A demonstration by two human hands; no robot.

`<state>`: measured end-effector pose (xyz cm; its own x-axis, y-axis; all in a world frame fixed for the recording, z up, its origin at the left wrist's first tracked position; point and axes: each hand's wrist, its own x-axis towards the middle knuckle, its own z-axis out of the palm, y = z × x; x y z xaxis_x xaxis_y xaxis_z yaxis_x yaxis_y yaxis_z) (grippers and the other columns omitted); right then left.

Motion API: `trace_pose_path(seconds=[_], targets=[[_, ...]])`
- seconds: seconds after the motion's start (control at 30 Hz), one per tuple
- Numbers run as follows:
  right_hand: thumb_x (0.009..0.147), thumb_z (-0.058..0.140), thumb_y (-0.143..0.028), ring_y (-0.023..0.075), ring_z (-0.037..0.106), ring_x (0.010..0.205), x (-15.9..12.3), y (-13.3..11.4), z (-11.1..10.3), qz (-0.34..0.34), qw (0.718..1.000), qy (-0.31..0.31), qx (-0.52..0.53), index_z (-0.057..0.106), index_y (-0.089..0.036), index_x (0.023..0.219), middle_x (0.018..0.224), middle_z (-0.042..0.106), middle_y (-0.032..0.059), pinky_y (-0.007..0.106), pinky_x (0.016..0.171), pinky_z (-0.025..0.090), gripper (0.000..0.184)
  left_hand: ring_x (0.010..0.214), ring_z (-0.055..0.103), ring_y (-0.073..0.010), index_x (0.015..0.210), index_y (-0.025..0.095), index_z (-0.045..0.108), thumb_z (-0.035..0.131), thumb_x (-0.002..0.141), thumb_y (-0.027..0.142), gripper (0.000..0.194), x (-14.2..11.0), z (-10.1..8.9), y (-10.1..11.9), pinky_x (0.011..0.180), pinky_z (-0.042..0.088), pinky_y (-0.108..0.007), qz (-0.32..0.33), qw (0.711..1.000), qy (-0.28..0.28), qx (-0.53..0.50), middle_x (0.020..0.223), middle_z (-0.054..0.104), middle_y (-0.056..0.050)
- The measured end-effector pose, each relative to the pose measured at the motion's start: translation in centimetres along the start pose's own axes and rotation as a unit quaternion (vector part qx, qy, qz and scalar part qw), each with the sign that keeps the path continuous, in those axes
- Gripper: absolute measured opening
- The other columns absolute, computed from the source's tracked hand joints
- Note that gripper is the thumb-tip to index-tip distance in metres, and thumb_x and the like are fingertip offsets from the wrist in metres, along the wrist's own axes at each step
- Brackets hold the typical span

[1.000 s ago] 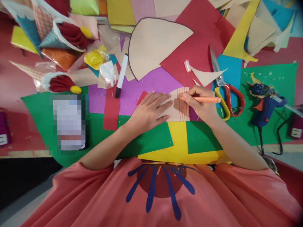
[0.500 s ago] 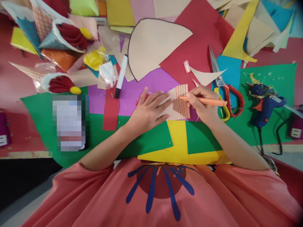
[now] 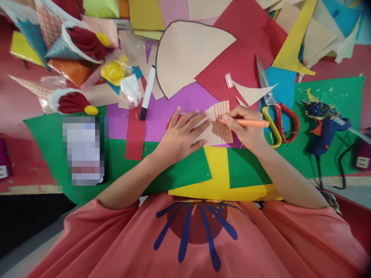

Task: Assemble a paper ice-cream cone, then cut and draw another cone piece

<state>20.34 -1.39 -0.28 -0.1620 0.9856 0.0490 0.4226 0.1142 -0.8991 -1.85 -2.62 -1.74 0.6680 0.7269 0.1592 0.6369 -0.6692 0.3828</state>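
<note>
My left hand (image 3: pixel 187 131) lies flat with spread fingers on a beige paper piece (image 3: pixel 213 135), pressing its left part. Orange stripes run across the right end of that paper. Between the fingers and thumb of my right hand (image 3: pixel 246 127) is an orange marker (image 3: pixel 253 123), its tip touching the paper beside the stripes. A bit of red shows behind my left fingers, mostly hidden. Purple paper (image 3: pixel 121 127) lies underneath. Beyond my hands rests a large beige cut-out (image 3: pixel 191 54) with a dark outline.
Scissors (image 3: pixel 269 98) and a blue glue gun (image 3: pixel 326 133) lie to the right. A black-and-white marker (image 3: pixel 147 92), a red strip (image 3: pixel 135 139) and a blurred phone (image 3: pixel 85 150) are on the left. Paper cones (image 3: pixel 75 44) with red filling stand at the far left.
The orange marker's tip has shifted slightly left on the paper with my right hand, and another orange line shows there. My left hand stays in place.
</note>
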Motion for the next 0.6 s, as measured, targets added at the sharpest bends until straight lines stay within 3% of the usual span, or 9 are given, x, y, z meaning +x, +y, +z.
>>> trace_pose_path(seconds=[0.2,0.47,0.6], targets=[[0.082,0.062,-0.031,0.0074,0.043,0.050,0.04,-0.14,-0.16,-0.002,1.000,-0.012,0.012,0.053,-0.019,0.058,0.052,0.052,-0.0040,0.024,0.048,0.031,0.029,0.132,0.047,-0.0293,0.137,0.023,0.049,0.043,0.096,0.046,0.047,0.00,-0.07,0.00,0.116,0.023,-0.061,-0.008,1.000,-0.010,-0.011,0.139,0.053,-0.011],[0.076,0.061,-0.027,0.0066,0.039,0.045,0.03,-0.36,-0.08,0.049,0.997,-0.038,0.039,0.046,-0.020,0.051,0.044,0.044,-0.0059,0.023,0.043,0.027,0.030,0.131,0.047,-0.0294,0.137,0.022,0.048,0.042,0.096,0.046,0.048,-0.03,0.05,-0.06,0.116,0.023,-0.062,0.001,1.000,-0.002,-0.003,0.139,0.054,-0.011],[0.079,0.059,-0.027,0.0077,0.045,0.047,-0.29,-0.36,-0.13,0.036,0.996,0.016,0.085,0.046,-0.020,0.052,0.048,0.049,-0.0045,0.025,0.047,0.033,0.030,0.131,0.048,-0.0303,0.136,0.021,0.049,0.043,0.096,0.046,0.048,-0.03,0.00,-0.05,0.115,0.023,-0.063,0.001,1.000,-0.002,0.007,0.139,0.054,-0.012]])
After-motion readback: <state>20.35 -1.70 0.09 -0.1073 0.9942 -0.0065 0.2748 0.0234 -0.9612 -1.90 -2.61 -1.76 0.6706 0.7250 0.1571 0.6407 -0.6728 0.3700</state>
